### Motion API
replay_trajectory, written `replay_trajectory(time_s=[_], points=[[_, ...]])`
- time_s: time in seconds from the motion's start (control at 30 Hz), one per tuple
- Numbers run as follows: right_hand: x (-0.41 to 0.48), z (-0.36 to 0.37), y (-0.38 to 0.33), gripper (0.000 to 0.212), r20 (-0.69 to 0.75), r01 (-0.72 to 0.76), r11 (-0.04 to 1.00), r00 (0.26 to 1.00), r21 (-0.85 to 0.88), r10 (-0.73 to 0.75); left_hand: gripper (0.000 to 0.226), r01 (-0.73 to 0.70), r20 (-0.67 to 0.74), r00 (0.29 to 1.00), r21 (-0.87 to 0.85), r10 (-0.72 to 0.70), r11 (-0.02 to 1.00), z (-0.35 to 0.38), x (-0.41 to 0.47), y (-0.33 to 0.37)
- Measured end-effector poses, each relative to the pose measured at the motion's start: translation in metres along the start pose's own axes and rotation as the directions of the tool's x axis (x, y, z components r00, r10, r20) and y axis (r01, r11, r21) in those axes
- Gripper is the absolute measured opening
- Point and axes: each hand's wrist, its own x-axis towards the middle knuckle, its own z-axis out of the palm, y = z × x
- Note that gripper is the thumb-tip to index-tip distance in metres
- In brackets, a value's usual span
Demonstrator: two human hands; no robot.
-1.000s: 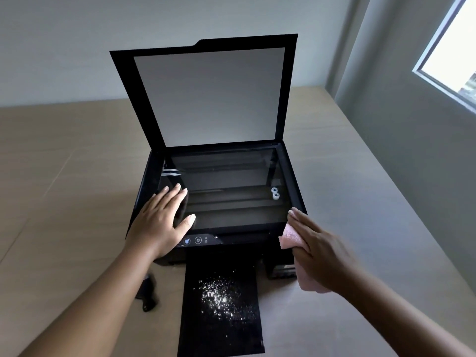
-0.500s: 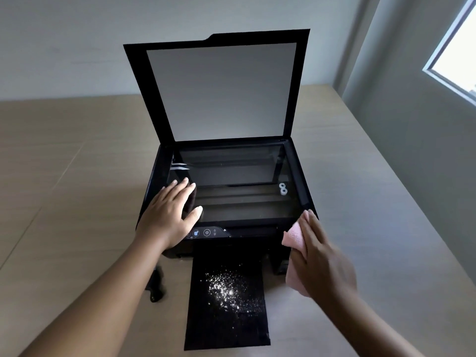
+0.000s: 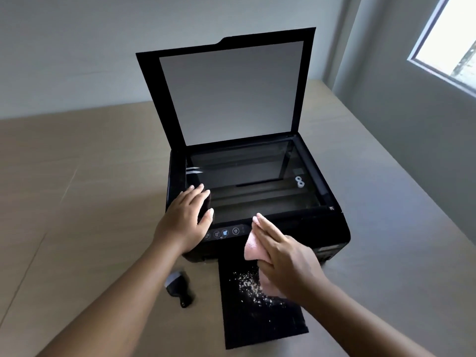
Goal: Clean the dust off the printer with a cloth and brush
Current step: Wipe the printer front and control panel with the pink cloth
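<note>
A black printer [image 3: 332,228] stands on the wooden table with its scanner lid [image 3: 231,91] raised and the glass [image 3: 247,176] bare. My left hand [image 3: 186,219] lies flat, fingers spread, on the front left corner of the printer. My right hand [image 3: 286,256] presses a pink cloth [image 3: 253,249] against the printer's front edge, beside the control buttons. Pale dust [image 3: 251,286] is scattered on the black output tray [image 3: 260,323] below. A small black brush [image 3: 177,284] lies on the table left of the tray.
The wooden table [image 3: 77,189] runs left and behind the printer. A grey wall with a window [image 3: 448,39] rises close on the right.
My right hand has slid the pink cloth leftward from the printer's front right corner to the middle of the front edge. My left hand has stayed on the left corner.
</note>
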Motion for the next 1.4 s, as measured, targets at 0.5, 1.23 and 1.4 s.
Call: replay_trajectory(time_s=[0.5, 1.23, 1.4], points=[[-0.003, 0.020, -0.049, 0.069, -0.157, -0.375, 0.927, 0.916, -0.015, 0.368, 0.050, -0.052, -0.003, 0.999, -0.216, 0.052, 0.975, 0.003, 0.005, -0.008], [0.001, 0.043, -0.103, 0.077, -0.103, -0.085, 0.996, 0.991, -0.007, 0.083, 0.054, -0.180, 0.028, 0.982, -0.121, 0.184, 0.976, -0.002, 0.002, -0.032], [-0.023, 0.036, -0.057, 0.073, -0.231, -0.279, 0.958, 0.938, -0.059, 0.259, 0.052, -0.185, 0.044, 0.981, -0.099, 0.190, 0.978, -0.002, 0.002, -0.032]])
